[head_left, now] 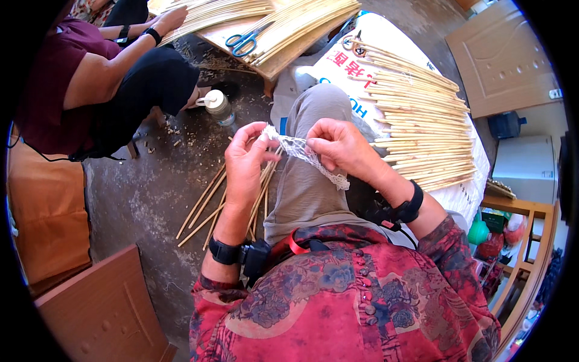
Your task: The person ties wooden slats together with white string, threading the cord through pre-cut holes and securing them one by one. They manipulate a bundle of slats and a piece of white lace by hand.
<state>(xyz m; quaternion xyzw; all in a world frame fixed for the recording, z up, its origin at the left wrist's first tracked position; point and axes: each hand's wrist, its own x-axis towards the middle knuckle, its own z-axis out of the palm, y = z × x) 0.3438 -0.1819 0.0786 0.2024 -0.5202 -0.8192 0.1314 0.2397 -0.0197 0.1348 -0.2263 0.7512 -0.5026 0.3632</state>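
– Sheet [392, 37], white, under a row of pale sticks [425, 117]. Then?
– Trouser leg [322, 108], grey, beneath both hands.
– Fingers?
– On the left hand [244, 160], nearly closed, pinching one bunched end of white netting [295, 148]; on the right hand [342, 145], curled, pinching mesh farther along, partly hidden. Netting strung between, above the leg.
– Risk?
– Possibly torn strands, from tugging too hard.

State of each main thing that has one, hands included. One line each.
White netting: drawn out between the hands, one end hanging loose
Left hand: pinching the netting's bunched end
Right hand: pinching the netting partway along
Blue-handled scissors: lying unheld
White-lidded bottle: upright, lid on
White sack: spread out under sticks
Those sticks: side by side
Floor sticks: loose, fanned out
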